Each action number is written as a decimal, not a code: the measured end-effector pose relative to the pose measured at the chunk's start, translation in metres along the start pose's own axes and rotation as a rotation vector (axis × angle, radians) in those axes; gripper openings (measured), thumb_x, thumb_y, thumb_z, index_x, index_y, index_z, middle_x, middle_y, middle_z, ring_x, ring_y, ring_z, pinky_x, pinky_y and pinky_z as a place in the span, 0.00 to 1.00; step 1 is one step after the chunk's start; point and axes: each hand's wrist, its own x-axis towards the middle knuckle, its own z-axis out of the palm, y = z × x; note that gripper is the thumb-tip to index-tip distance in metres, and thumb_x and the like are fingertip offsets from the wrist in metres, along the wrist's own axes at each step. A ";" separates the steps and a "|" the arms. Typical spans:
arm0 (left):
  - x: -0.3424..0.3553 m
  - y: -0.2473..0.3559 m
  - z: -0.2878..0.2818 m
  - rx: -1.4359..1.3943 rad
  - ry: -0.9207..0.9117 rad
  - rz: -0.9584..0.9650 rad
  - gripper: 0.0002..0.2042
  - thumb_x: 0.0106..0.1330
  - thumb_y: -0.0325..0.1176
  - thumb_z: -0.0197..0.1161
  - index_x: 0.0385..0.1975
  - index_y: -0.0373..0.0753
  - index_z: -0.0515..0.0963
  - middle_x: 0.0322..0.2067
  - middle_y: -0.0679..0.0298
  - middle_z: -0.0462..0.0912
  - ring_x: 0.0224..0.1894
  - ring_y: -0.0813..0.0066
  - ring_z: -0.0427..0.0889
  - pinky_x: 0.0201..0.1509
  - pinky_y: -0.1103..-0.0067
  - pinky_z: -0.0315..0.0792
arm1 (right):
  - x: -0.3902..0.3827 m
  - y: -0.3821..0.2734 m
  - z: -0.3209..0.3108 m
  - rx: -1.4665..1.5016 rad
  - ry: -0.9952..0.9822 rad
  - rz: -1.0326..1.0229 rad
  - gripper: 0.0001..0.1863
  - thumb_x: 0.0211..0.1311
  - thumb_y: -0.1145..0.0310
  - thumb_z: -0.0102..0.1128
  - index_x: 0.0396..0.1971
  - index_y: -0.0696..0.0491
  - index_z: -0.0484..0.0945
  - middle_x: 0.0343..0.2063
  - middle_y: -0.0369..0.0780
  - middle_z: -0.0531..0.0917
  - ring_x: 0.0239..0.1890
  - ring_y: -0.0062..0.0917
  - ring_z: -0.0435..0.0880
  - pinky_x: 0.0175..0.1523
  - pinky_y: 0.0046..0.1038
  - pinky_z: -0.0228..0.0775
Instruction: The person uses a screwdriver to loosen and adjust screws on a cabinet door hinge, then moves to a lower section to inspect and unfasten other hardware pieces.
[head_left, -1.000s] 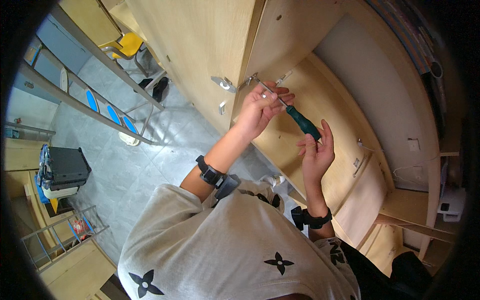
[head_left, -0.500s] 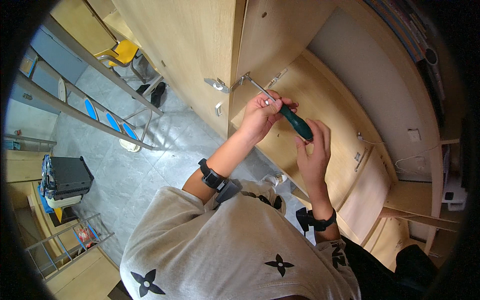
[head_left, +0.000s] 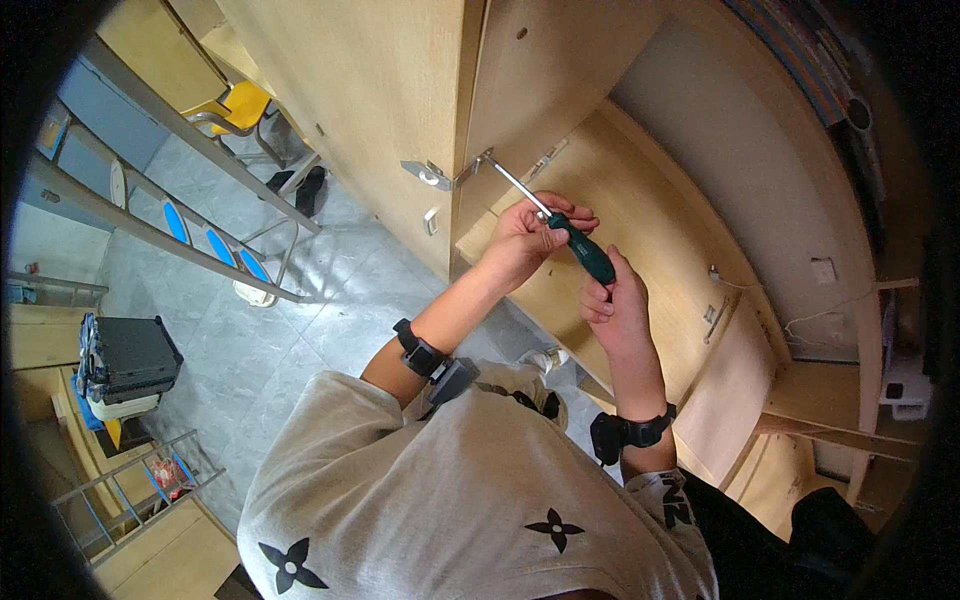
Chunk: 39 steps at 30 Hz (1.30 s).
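Note:
A screwdriver (head_left: 588,253) with a dark green handle and a bare metal shaft slants up to the left. Its tip meets the arm of a metal cabinet hinge (head_left: 472,170), which joins the wooden door (head_left: 370,110) to the cabinet's side panel. Around the front of the handle and the base of the shaft, my left hand (head_left: 522,240) is closed, its outer fingers stretched past it. My right hand (head_left: 622,308) has its fingers curled at the butt end of the handle, with the thumb along it.
Below the hinge a metal handle (head_left: 431,221) sits on the door. Another hinge piece (head_left: 548,158) is fixed inside the wooden cabinet. At left are a metal ladder (head_left: 165,215), a yellow chair (head_left: 243,105) and a dark suitcase (head_left: 130,357) on grey floor tiles.
My right hand has gone from spread fingers beside the handle to curled fingers at its butt end. The screwdriver has shifted slightly; its tip stays at the hinge.

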 end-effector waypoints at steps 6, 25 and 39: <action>0.001 -0.001 -0.001 0.023 0.001 0.078 0.16 0.57 0.15 0.56 0.45 0.35 0.67 0.44 0.54 0.77 0.51 0.55 0.75 0.59 0.63 0.67 | -0.019 0.012 0.039 -1.534 0.260 -1.330 0.15 0.58 0.73 0.56 0.46 0.58 0.71 0.33 0.44 0.78 0.31 0.32 0.80 0.33 0.24 0.73; -0.002 -0.012 -0.018 0.004 0.019 0.099 0.16 0.60 0.22 0.58 0.47 0.34 0.68 0.48 0.53 0.75 0.53 0.54 0.74 0.59 0.62 0.67 | -0.001 0.016 0.024 -0.714 0.245 -0.548 0.11 0.63 0.65 0.51 0.40 0.57 0.71 0.27 0.40 0.77 0.20 0.21 0.76 0.21 0.18 0.64; -0.001 0.009 0.003 0.092 0.013 0.037 0.17 0.60 0.21 0.57 0.49 0.34 0.65 0.51 0.51 0.72 0.54 0.57 0.72 0.59 0.65 0.67 | 0.011 0.013 0.015 -0.606 0.319 -0.632 0.17 0.67 0.58 0.45 0.42 0.58 0.74 0.12 0.33 0.69 0.06 0.14 0.60 0.11 0.16 0.47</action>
